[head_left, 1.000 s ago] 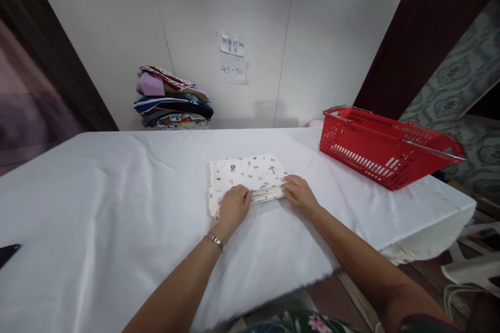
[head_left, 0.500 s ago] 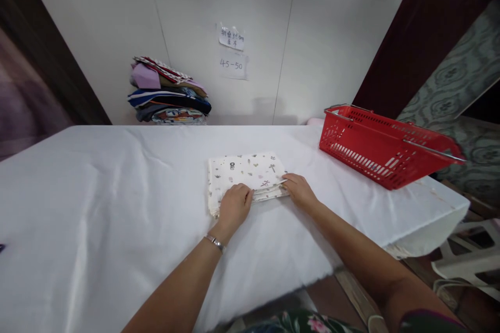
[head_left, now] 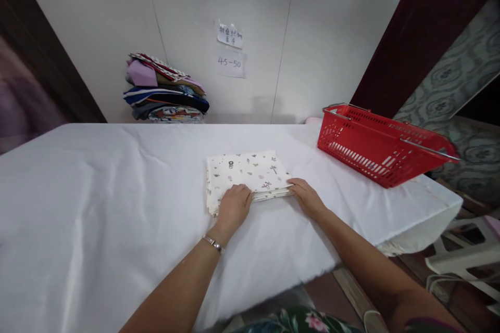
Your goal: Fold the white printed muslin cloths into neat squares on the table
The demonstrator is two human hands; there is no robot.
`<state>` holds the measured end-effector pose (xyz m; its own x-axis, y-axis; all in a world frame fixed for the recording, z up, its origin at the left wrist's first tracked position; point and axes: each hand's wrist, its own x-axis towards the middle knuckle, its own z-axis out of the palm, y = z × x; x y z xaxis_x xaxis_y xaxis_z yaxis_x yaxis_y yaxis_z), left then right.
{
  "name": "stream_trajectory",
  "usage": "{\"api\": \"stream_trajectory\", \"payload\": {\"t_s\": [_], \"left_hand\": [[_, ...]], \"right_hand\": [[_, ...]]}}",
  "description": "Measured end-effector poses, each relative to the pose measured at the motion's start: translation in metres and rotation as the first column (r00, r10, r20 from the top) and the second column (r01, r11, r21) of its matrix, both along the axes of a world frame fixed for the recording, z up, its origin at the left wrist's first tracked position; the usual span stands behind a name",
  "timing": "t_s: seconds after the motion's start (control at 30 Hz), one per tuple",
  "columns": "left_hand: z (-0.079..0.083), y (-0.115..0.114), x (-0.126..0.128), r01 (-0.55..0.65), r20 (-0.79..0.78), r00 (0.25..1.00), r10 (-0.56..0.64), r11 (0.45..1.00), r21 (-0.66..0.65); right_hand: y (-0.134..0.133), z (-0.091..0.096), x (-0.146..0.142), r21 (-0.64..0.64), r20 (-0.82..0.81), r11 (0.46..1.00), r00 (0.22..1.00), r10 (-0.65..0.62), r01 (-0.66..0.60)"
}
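Right hand [head_left: 307,199] has edged outward along the folded cloth [head_left: 250,170]; left hand [head_left: 235,205] touches it; whether fingers pinch, I can't tell.

The cloth [head_left: 246,169] is off-white, printed with small scattered motifs, palm trees among them. It is folded into a rough rectangle of several layers, their edges showing along the near side. It lies flat on the white-covered table [head_left: 136,218].

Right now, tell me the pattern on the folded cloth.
The folded cloth is white with small scattered motifs, including palm trees; seen best in the head view.
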<state>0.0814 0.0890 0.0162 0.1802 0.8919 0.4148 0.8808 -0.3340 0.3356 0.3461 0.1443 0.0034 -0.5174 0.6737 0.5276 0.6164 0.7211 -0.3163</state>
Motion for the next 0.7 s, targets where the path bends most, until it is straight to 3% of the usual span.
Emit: {"api": "stream_trajectory", "payload": {"t_s": [0.23,0.4,0.7], "left_hand": [[-0.003,-0.001,-0.002,0.042,0.017,0.999,-0.042,0.999,0.009],[-0.002,-0.002,-0.002,0.044,0.039,0.998,-0.045,0.999,0.027],[-0.003,-0.002,-0.002,0.046,0.044,0.998,-0.048,0.998,0.033]], "right_hand": [[0.002,-0.014,0.011,-0.026,-0.114,1.000,0.993,-0.003,0.000],[0.006,-0.023,0.013,-0.034,-0.190,0.997,0.979,-0.074,0.069],[0.006,-0.026,0.010,-0.049,-0.137,0.980,0.970,-0.200,0.195]]}}
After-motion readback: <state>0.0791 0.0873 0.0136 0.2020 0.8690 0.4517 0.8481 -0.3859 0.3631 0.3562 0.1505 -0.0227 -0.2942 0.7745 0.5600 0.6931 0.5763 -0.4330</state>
